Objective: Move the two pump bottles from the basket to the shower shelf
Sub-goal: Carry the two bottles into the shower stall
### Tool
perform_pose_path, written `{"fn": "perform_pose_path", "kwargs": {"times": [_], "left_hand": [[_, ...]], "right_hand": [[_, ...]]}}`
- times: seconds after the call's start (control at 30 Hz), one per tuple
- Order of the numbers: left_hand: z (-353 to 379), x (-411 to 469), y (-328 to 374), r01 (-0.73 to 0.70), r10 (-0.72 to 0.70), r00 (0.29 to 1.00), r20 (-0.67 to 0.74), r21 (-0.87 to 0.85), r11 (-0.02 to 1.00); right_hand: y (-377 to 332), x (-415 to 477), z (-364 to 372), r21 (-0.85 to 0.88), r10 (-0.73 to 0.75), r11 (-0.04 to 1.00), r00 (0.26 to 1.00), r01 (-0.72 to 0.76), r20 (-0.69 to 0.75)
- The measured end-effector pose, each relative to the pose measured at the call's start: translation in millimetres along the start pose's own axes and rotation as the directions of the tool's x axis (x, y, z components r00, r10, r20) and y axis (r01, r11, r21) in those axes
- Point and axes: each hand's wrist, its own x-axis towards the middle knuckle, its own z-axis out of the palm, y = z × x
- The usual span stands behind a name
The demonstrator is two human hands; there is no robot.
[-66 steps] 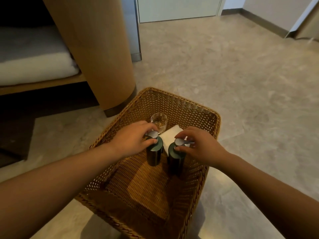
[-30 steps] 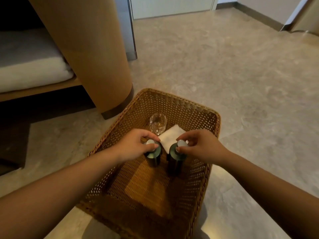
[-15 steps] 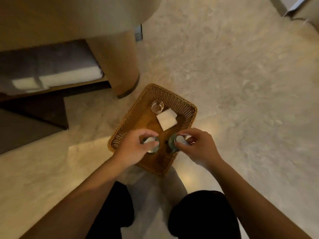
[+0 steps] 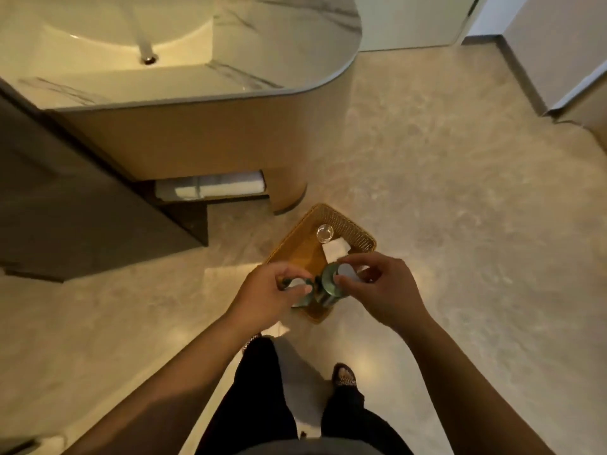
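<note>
My left hand (image 4: 267, 295) is clamped around the top of one dark green cylindrical pump bottle (image 4: 300, 298), and my right hand (image 4: 377, 287) pinches the round silver pump head of the second dark green cylindrical pump bottle (image 4: 330, 285). Both bottles hang side by side, almost touching, lifted above the near end of the rectangular woven wicker basket (image 4: 356, 233) on the mottled beige stone floor (image 4: 460, 192). Beyond my fingers, inside the basket, stand a small clear drinking glass (image 4: 324, 232) and a folded white cloth (image 4: 335, 250) (the two are just beside each other). Further off to the left sits a curved tan vanity (image 4: 197, 142) with a veined marble top and white oval sink (image 4: 124, 31); rolled white towels (image 4: 210, 188) fill its lower shelf. Below my hands I see black trousers (image 4: 259, 405) and a patterned slipper (image 4: 344, 376).
</note>
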Motion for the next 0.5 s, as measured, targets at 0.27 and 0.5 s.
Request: {"fn": "perform_pose_path", "kwargs": {"times": [0.27,0.5], "left_hand": [[27,-64,15,-0.002,-0.029,0.959,-0.281,-0.112,0.994],[51,-124,9,0.021,-0.146,0.877,-0.459,-0.266,0.964]], "right_hand": [[-11,-16,-15,-0.135,-0.258,0.952,0.957,0.275,0.133],[-18,-38,-8,-0.083,-0.365,0.901,0.849,0.425,0.383]]}}
